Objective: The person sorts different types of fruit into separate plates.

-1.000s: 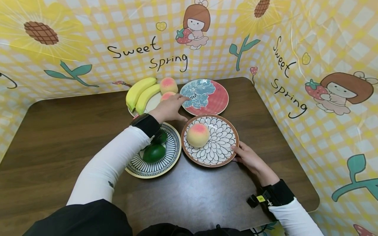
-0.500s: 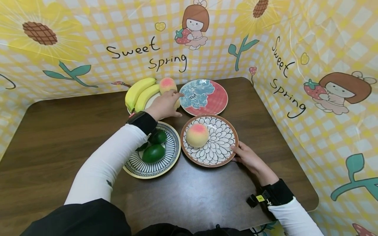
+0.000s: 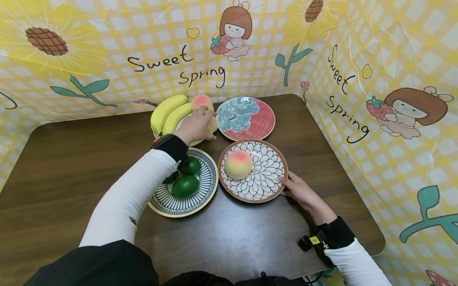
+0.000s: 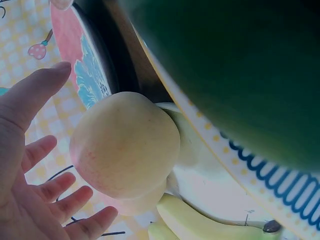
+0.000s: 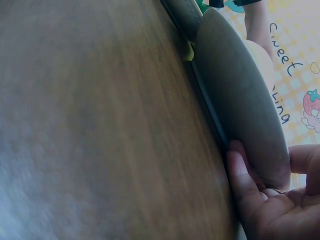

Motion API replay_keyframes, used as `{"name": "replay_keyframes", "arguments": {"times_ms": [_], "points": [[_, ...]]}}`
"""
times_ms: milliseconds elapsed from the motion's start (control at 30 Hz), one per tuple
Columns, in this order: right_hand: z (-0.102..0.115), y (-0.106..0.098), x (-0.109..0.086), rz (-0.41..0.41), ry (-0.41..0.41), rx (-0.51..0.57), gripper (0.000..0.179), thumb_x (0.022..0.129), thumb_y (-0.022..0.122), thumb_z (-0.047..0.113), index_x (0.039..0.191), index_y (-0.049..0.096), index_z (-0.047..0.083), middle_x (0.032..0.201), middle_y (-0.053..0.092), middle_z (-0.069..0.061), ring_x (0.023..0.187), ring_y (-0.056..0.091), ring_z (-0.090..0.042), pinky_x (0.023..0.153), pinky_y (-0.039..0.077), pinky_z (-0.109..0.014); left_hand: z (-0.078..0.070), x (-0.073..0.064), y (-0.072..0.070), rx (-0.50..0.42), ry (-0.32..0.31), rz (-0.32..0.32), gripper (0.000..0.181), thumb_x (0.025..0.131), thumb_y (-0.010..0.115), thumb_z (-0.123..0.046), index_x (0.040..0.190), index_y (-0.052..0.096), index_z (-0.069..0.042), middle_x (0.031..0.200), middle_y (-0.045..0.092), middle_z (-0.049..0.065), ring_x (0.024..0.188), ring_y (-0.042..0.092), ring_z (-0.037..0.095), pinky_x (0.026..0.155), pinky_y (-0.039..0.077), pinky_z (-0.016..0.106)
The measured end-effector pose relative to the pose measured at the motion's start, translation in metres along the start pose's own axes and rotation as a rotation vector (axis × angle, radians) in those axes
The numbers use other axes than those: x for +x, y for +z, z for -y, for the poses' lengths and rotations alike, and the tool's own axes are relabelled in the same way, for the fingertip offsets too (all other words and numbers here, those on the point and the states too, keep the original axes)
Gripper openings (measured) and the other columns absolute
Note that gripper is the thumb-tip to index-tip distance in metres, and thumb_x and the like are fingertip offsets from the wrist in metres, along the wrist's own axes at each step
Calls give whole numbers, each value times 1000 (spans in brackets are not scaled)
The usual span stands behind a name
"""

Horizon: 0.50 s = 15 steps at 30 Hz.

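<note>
My left hand (image 3: 193, 125) reaches over the white plate (image 4: 200, 175) at the back left, fingers spread beside a peach (image 4: 125, 145). In the left wrist view a gap shows between the fingers and that peach. Behind it sits another peach (image 3: 202, 102), and two bananas (image 3: 169, 113) lie on the same plate's left side. My right hand (image 3: 300, 192) pinches the right rim of a brown-rimmed petal-pattern plate (image 3: 266, 174), thumb above and fingers underneath. One peach (image 3: 238, 164) rests on this plate, left of its middle.
A blue-striped plate (image 3: 205, 194) at the front left bears several green avocados (image 3: 185, 186), partly hidden by my left wrist. Behind the petal plate lies a red plate with a blue flower (image 3: 262, 119). A checkered cloth (image 3: 143, 35) hangs behind the wooden table (image 3: 89, 159).
My left hand has moved slightly left and back, with its fingers now over the nearer peach. The right hand keeps its hold on the plate.
</note>
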State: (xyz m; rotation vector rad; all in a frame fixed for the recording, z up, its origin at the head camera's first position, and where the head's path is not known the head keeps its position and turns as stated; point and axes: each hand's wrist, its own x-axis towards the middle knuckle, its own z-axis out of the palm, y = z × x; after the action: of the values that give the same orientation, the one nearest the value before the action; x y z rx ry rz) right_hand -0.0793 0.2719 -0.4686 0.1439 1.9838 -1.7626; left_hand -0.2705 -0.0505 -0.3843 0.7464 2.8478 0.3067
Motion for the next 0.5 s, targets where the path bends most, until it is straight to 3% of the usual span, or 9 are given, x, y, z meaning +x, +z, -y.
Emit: {"name": "replay_keyframes", "arguments": {"times_ms": [500], "points": [[0, 0, 0, -9, 4, -6, 61, 111, 33, 19, 159, 11, -11, 147, 42, -37, 98, 60, 3, 85, 53, -15, 0, 9, -10, 40, -18, 75, 87, 84, 80, -35, 155, 38, -5, 156, 38, 27, 140, 43, 45, 113, 43, 56]]}}
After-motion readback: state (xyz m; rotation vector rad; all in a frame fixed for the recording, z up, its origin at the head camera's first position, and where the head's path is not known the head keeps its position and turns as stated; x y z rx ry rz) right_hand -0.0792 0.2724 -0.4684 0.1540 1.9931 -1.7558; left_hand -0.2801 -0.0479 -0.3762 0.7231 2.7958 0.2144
